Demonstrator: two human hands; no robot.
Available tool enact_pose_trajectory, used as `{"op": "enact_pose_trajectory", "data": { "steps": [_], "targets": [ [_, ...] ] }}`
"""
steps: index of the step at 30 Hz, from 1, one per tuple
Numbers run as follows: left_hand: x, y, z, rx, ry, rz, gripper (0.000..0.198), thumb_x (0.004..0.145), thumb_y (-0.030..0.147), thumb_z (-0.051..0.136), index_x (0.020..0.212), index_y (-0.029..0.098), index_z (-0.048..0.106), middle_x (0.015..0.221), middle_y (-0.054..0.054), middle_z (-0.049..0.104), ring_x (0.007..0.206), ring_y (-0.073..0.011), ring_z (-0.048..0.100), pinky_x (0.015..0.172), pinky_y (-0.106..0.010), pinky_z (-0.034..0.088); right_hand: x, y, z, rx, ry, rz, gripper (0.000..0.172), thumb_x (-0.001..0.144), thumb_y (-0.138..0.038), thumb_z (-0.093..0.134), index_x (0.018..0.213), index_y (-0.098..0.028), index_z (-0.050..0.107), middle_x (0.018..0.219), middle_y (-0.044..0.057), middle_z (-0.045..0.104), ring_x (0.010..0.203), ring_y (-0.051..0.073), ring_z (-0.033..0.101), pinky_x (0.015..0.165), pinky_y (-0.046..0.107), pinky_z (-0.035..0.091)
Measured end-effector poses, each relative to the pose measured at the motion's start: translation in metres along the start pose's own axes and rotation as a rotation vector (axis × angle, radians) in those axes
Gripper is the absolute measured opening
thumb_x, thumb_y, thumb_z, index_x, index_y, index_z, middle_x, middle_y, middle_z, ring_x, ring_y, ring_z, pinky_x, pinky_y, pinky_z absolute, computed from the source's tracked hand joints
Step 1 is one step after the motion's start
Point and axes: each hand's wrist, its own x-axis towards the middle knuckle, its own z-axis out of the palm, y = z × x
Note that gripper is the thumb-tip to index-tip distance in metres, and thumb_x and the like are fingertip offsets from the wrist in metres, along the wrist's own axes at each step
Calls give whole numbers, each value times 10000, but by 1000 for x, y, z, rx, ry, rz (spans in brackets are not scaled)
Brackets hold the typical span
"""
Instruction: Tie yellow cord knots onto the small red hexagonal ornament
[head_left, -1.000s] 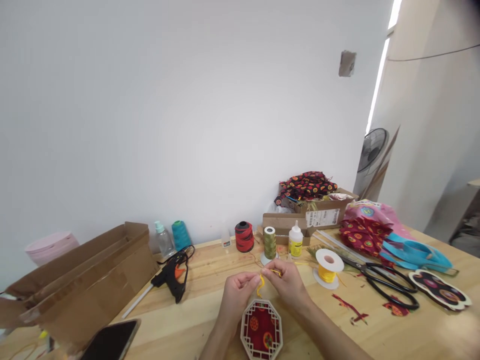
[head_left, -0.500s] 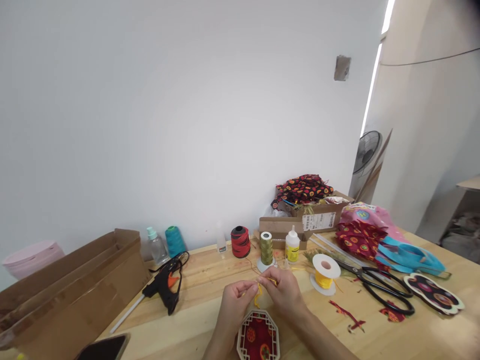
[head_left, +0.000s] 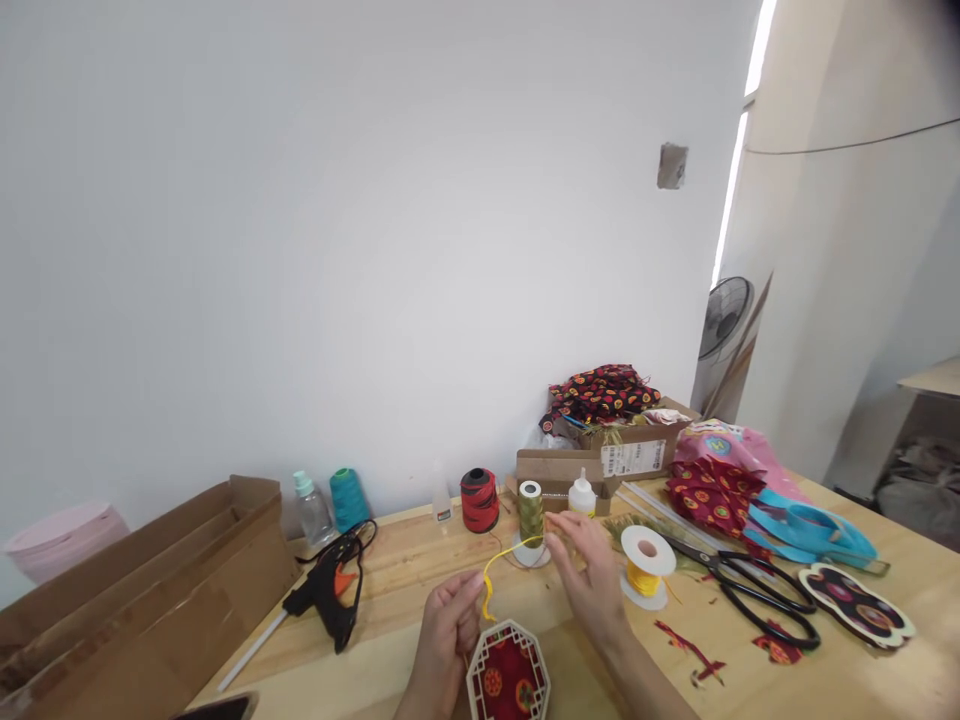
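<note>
A thin yellow cord (head_left: 510, 550) runs slack between my two hands over the table. My left hand (head_left: 450, 620) pinches it between thumb and forefinger, and a short doubled end hangs below that pinch. My right hand (head_left: 589, 575) is raised on the other side, fingertips closed on the cord's far part in front of the white glue bottle (head_left: 582, 494). Just below the hands lies an octagonal pale lattice frame (head_left: 545, 680) with dark red patterned fabric (head_left: 506, 675) inside it. The left hand is close to the frame's left edge.
Right of my hands stand a spool of yellow cord (head_left: 646, 570), large black scissors (head_left: 757, 590) and fabric scraps (head_left: 694, 650). Behind are an olive thread spool (head_left: 531, 515) and a red one (head_left: 480, 500). A glue gun (head_left: 326, 595) and a long cardboard box (head_left: 165, 590) occupy the left.
My hands, close together before, have moved apart, the right one going up and to the right. A longer stretch of yellow cord now shows between them. The view has shifted slightly.
</note>
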Motion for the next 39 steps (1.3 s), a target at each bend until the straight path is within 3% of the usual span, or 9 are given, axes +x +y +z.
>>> {"op": "enact_pose_trajectory", "data": {
  "steps": [3,5,8,11,16,20,26,35,39],
  "targets": [
    [-1,0,2,47,-5,-11,164,586,264,614,540,118,555,299,130,202,291,-5,81,284,-127,74,-5,-17,7,-5,-177,-210,279,745,-219,428,1015,-194,495,1027,84,479,973,191,394,825,335,306],
    [-2,0,5,56,-28,-27,173,569,275,625,546,110,581,295,121,239,280,-2,108,280,-121,107,-8,-25,16,21,-352,-246,273,763,-228,399,1016,-192,493,1002,76,500,939,175,415,805,307,321],
    [-2,2,6,49,-60,3,134,541,234,652,521,109,607,347,68,421,299,-19,305,387,-150,324,-10,-22,31,39,-617,-86,282,796,-279,326,815,-155,579,676,19,555,615,114,474,551,205,382],
    [-1,4,6,48,-26,-6,136,489,223,684,561,118,636,434,16,548,428,-85,485,513,-198,396,-6,-7,38,63,-745,32,368,779,-345,345,619,-121,589,486,-35,442,441,66,349,387,164,271],
    [1,6,9,87,28,4,161,457,249,697,546,126,644,451,2,593,505,-131,544,569,-228,415,-4,12,40,89,-634,19,254,728,-310,456,654,-140,631,546,-27,485,515,77,407,452,168,289],
    [6,1,3,127,25,5,190,458,268,692,571,119,655,507,-33,638,550,-161,565,594,-254,423,-10,12,38,45,-547,87,287,755,-295,411,639,-146,628,540,-16,502,519,87,426,459,171,304],
    [12,-9,-5,306,60,49,215,515,278,659,635,101,665,547,-43,658,586,-170,568,603,-257,419,-9,6,27,-98,-415,-65,189,740,-221,444,652,-184,607,583,-5,496,556,105,461,505,196,314],
    [2,-4,7,407,13,104,195,569,275,624,629,91,656,508,-23,618,521,-137,516,514,-224,379,-9,-2,25,-127,-399,-123,236,755,-180,399,597,-164,574,557,0,471,552,111,453,519,210,315],
    [-3,1,12,211,14,42,191,518,278,661,557,95,619,386,37,509,348,-49,379,398,-171,317,-9,-5,28,40,-358,7,256,748,-234,423,559,-146,572,527,-16,438,527,102,423,494,201,312]
  ]
}}
